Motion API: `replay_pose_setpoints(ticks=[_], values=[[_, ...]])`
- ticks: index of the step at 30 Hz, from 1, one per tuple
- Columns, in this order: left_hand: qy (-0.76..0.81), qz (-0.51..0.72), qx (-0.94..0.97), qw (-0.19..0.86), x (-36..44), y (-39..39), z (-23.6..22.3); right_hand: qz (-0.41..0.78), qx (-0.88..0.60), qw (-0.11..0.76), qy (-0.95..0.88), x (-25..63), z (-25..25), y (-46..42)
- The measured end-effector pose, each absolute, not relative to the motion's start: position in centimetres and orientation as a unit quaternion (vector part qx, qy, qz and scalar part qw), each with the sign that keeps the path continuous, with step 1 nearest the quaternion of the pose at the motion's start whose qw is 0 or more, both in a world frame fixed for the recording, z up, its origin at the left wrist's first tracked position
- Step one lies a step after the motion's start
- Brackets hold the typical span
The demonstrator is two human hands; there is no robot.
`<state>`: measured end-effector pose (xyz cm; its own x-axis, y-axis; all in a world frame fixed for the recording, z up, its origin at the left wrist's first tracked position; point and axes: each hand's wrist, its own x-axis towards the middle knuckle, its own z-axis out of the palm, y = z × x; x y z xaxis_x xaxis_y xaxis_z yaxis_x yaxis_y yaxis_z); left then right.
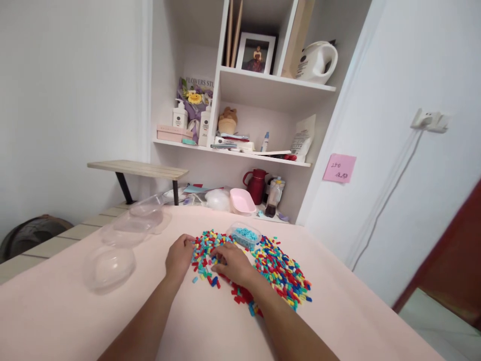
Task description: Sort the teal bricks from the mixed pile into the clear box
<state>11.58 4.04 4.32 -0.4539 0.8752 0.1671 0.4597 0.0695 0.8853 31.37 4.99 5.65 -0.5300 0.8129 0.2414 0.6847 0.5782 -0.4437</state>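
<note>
Small colourful plastic pieces point(283, 268) lie in a loose heap on the pink-covered table point(199, 321). At the heap's left edge is my left hand point(179, 256), its fingers curled together; whatever they may hold is hidden. My right hand point(233, 264) reaches over the middle of the heap, thumb and fingers apart just above the pieces, with nothing visible between them. Behind it stands a clear plastic container point(232, 231) filled with light-blue pieces. Part of the heap is covered by my right hand and forearm.
Several clear plastic containers point(109, 268) rest on the table's left side. A pink tray point(242, 201), a red jug point(257, 186) and a bottle point(274, 196) stand at the back, below a white shelf unit point(263, 80). A small wooden stand point(137, 169) is at the left.
</note>
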Motion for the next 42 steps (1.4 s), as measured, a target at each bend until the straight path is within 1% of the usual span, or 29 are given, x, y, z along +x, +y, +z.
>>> replay_pose_setpoints(ticks=[4, 8, 11, 14, 16, 19, 22, 26, 42], values=[[0.700, 0.486, 0.478, 0.215, 11.5, 4.0, 4.4, 0.184, -0.412, 0.213, -0.866, 32.4, 6.0, 5.6], [0.701, 0.483, 0.478, 0.217, 11.4, 4.2, 4.4, 0.196, -0.428, 0.211, -0.857, 34.4, 6.5, 6.3], [0.701, 0.481, 0.479, 0.220, 11.3, 4.5, 4.3, 0.195, -0.445, 0.208, -0.849, 35.9, 6.9, 6.6], [0.700, 0.482, 0.478, 0.222, 11.3, 4.5, 4.3, 0.169, -0.477, 0.208, -0.837, 36.5, 7.2, 6.6], [0.700, 0.483, 0.478, 0.223, 11.4, 4.5, 4.3, 0.142, -0.490, 0.219, -0.832, 36.3, 7.5, 6.5], [0.699, 0.484, 0.477, 0.222, 11.4, 4.3, 4.4, 0.118, -0.471, 0.234, -0.842, 35.0, 7.5, 6.1], [0.698, 0.485, 0.479, 0.220, 11.5, 4.2, 4.3, 0.114, -0.438, 0.225, -0.863, 33.4, 7.0, 5.6], [0.696, 0.485, 0.483, 0.216, 11.6, 4.1, 4.4, 0.098, -0.429, 0.212, -0.873, 32.3, 6.2, 5.3], [0.701, 0.481, 0.483, 0.212, 11.6, 4.2, 4.3, 0.115, -0.419, 0.205, -0.877, 31.9, 6.3, 5.2]])
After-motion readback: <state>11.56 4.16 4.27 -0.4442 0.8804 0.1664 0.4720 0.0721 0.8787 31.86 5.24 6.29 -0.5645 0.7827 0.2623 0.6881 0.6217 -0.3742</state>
